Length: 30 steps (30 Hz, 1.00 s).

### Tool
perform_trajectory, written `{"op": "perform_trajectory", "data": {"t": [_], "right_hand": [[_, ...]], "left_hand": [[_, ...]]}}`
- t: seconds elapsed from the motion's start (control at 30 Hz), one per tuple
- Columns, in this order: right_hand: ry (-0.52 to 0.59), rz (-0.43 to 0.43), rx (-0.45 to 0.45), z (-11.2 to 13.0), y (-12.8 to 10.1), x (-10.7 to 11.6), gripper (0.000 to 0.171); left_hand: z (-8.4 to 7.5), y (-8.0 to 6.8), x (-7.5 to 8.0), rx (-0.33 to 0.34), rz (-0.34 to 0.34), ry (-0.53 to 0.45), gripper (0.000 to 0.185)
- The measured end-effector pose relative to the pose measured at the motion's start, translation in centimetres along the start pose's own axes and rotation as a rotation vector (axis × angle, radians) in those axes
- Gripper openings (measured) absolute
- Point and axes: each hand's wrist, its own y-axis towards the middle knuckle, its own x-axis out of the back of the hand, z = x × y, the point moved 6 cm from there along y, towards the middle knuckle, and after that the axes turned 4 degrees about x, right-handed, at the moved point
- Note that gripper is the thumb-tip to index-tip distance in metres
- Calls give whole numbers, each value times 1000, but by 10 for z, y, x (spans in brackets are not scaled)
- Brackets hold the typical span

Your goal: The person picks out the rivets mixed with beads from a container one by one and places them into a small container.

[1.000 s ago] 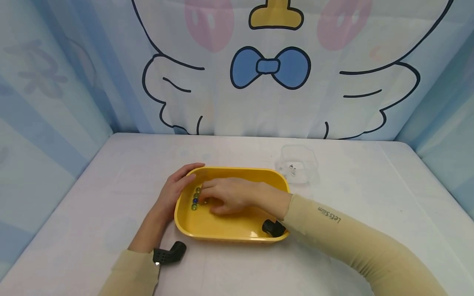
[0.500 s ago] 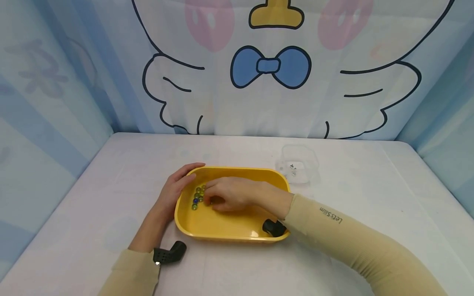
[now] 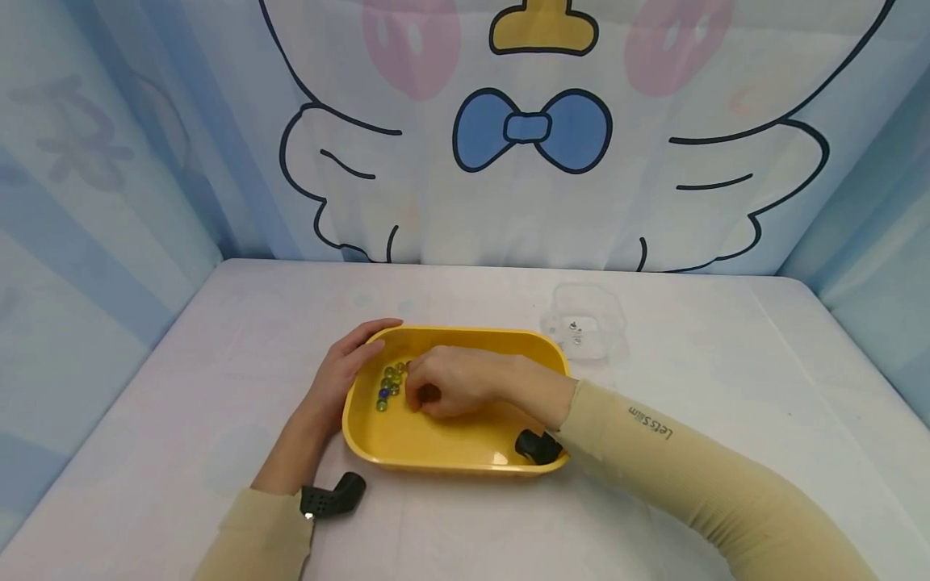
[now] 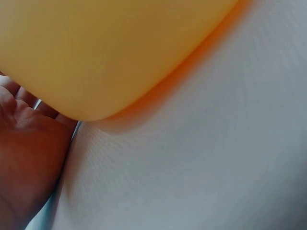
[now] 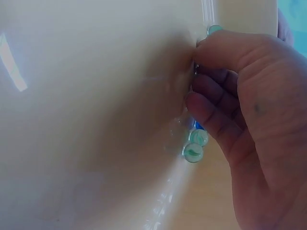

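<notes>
A yellow tray (image 3: 450, 464) sits mid-table with several small glass marbles (image 3: 388, 387) clustered at its left end. My left hand (image 3: 337, 379) grips the tray's left rim; in the left wrist view its fingers (image 4: 29, 143) lie under the tray's outer wall (image 4: 110, 48). My right hand (image 3: 436, 387) is inside the tray, just right of the marbles, fingers curled in. In the right wrist view this hand (image 5: 249, 110) pinches what looks like one marble, mostly hidden, at its fingertips (image 5: 199, 52). Green and blue marbles (image 5: 194, 143) lie beside it on the tray floor (image 5: 96, 96).
A small clear plastic box (image 3: 584, 323) stands on the white table (image 3: 726, 363) behind the tray's right end. Curtain walls close off the back and both sides. Black wrist cameras sit at the left wrist (image 3: 330, 500) and the right wrist (image 3: 538, 446).
My right hand's fingers have curled in from lying stretched over the marbles, and more of the marbles now show. The left hand and the tray have stayed put.
</notes>
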Motion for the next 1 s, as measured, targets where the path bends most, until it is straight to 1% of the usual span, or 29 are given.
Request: {"op": "perform_trajectory", "data": {"t": [0.23,0.4,0.47,0.57,0.77,0.87,1.0], "right_hand": [[-30,18,-28,-2,-1,-1,11],[-11,12,-74,-4,-4,1,11],[1,-14,-88,-4,-6,4,12],[17,-77,-89,-4,-11,12,14],[88,-201,-85,-3,-21,25,16],[110,-243,-90,-3,-25,28,16],[103,-286,-88,-4,-30,31,15]], "left_hand": [[0,0,0,10,-1,2,40],[0,1,0,22,-7,4,41],[1,1,-1,25,-9,2,41],[0,1,-1,19,-9,-4,40],[-1,1,-1,12,-24,12,40],[-2,0,-1,6,-34,28,40],[-3,0,0,-2,-40,36,40]]}}
